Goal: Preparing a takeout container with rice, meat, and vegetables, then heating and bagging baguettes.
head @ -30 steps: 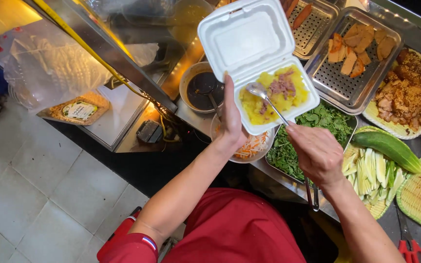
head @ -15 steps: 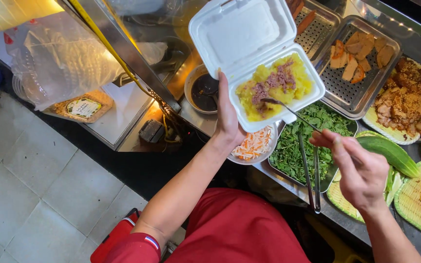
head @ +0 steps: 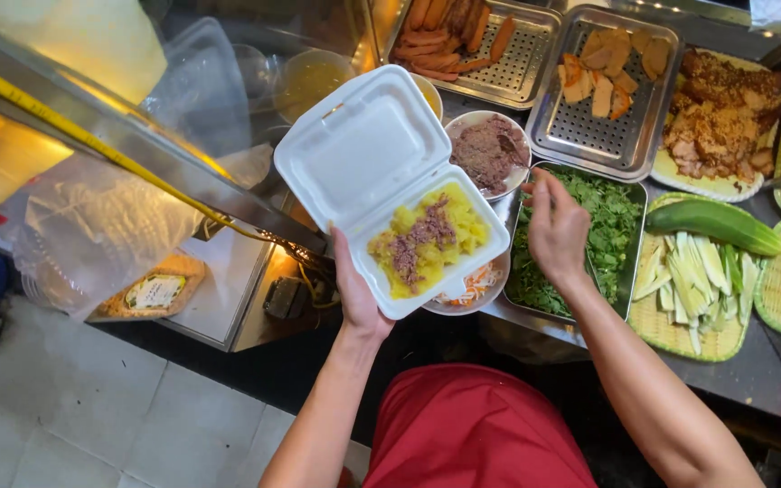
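My left hand [head: 359,294] grips the open white foam box [head: 390,190] of yellow rice topped with minced meat from beneath; right of the box, my right hand [head: 555,226] hovers, fingers bent, over the tray of greens [head: 621,221].

A white foam box [head: 381,172] is seen at the frame's centre, filled with yellow rice [head: 427,244] streaked with brownish-purple meat. Green herbs [head: 612,226] are shown right of centre in a silver tray [head: 636,237]. A dark green cucumber [head: 711,223] is laid on a pale woven mat [head: 680,339] at right. A red garment [head: 476,429] is seen at bottom centre.
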